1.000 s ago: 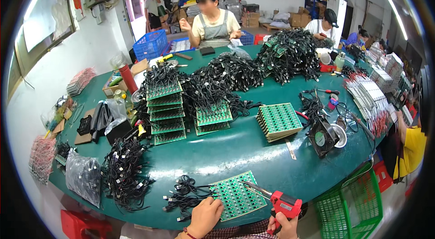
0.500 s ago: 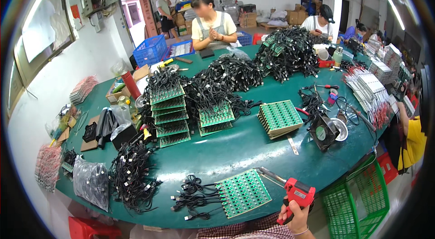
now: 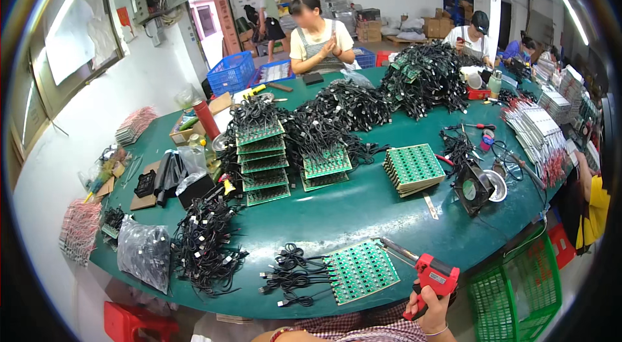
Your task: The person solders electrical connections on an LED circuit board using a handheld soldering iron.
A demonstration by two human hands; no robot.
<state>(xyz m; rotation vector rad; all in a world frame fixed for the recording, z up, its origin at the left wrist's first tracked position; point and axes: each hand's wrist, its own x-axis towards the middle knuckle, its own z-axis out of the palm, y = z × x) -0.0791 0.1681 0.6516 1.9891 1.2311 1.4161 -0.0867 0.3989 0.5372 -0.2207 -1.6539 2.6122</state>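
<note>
My right hand is closed round the handle of a red soldering gun. Its long metal tip points up and left, ending by the far right corner of a green circuit board panel; contact cannot be made out. Black USB cables run from the panel's left edge and lie coiled on the table. At the lower edge, my left hand shows only in part beside a red bracelet, its fingers cut off from view.
Circuit boards with cables stand in stacks; a bare-board stack sits right of them. Cable heaps lie left. A small fan and metal dish are at right, a green crate below. A co-worker stands across the table.
The view has shifted, so the table appears further right. My left forearm has come into the lower edge. My right hand still grips the soldering gun near the panel.
</note>
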